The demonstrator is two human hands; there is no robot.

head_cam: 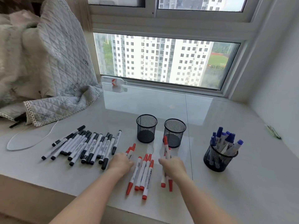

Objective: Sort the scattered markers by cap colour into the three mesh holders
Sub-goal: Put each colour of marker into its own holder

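2 empty mesh holders (146,128) stand on the counter (226,183). Right of them, a third holder (218,159) has blue markers (226,139). Left lie black markers (84,144). The right hand (174,167) grips red markers (166,147). The left hand (120,163) touches red ones (142,172), grip unclear.

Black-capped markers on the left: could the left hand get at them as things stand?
Probably yes. The left hand lies right beside the black-capped markers, nothing between them, though it seems to touch a red marker.
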